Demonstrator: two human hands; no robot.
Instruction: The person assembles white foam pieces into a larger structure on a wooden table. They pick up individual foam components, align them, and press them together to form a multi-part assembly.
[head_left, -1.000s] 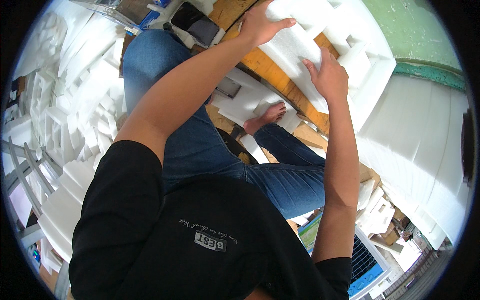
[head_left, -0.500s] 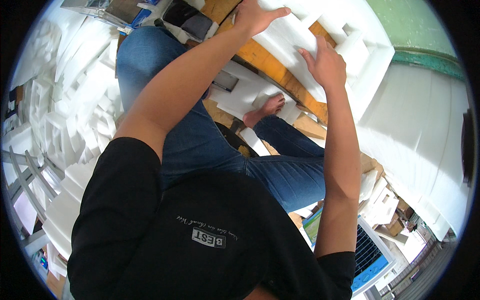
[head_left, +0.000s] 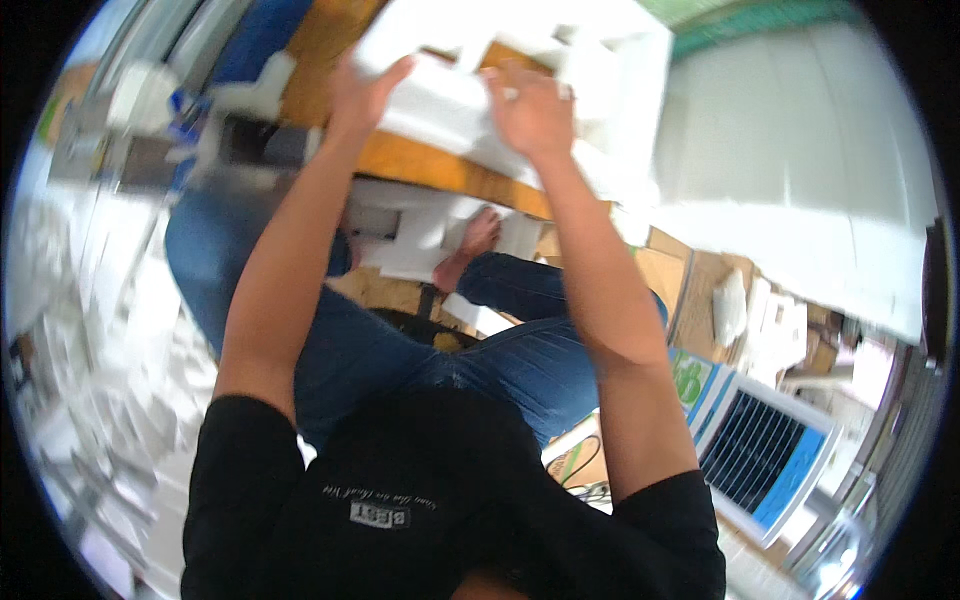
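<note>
A large white foam packing piece (head_left: 445, 108) with square cutouts lies on the orange-brown wooden table (head_left: 425, 158). My left hand (head_left: 362, 98) grips its left end, thumb along the near face and the other fingers smeared and partly hidden. My right hand (head_left: 537, 112) holds its near edge further right, fingers reaching over toward a cutout through which the wood shows.
Beside the table at left stand a dark device (head_left: 258, 140) and blue and grey items. Foam scraps (head_left: 90, 350) heap up at far left. A white-draped surface (head_left: 790, 190) is at right. A blue-and-white air cooler (head_left: 755, 445) stands at lower right.
The view has swung, so the table and foam piece appear further left and more level. My right hand's fingers now reach over the foam's edge. My left hand stays at its left end.
</note>
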